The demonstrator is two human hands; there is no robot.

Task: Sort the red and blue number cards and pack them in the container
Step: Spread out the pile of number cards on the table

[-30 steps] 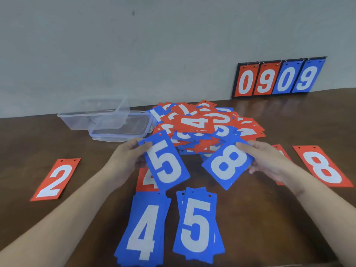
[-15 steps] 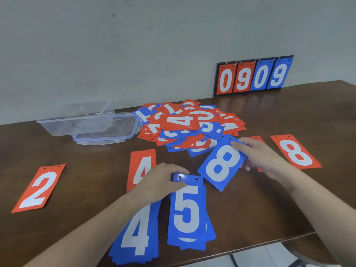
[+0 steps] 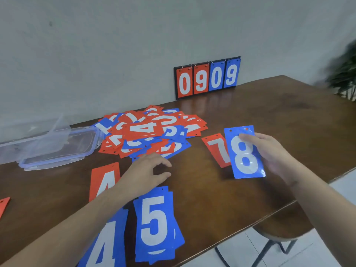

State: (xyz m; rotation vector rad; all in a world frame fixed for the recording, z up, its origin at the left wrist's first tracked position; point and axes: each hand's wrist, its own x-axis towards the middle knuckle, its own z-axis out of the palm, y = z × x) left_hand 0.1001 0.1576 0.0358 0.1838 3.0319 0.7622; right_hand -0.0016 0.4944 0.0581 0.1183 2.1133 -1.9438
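Sorting has only just got going, from where I stand: most of the cards still lie in a mixed red and blue heap (image 3: 152,132) near the back edge of the surface (image 3: 279,116), and nothing that I can make out sits in the clear container (image 3: 28,135) at the back left, whose lid (image 3: 59,149) lies flat just in front of it and touches the heap's left side. A few piles have been started by number. Two blue stacks rest at the front edge, the fours (image 3: 104,245) and the fives (image 3: 156,226) side by side, with a single red 4 (image 3: 104,180) just behind the fours. A red 7 (image 3: 217,149) lies alone toward the right edge, and a sliver of another red card (image 3: 3,205) shows at the far left. The right hand (image 3: 269,153) has its grip pinched on a blue 8 (image 3: 244,153), thumb on the face and fingers behind, the card overlapping the red 7; whether it touches the wood I cannot tell. The left hand (image 3: 146,172) hovers between the heap and the fives, grip loosely spread, holding nothing. By my reckoning the bulk of the work remains: the heap to be split, then everything packed. The little scoreboard (image 3: 207,78) leans against the wall.
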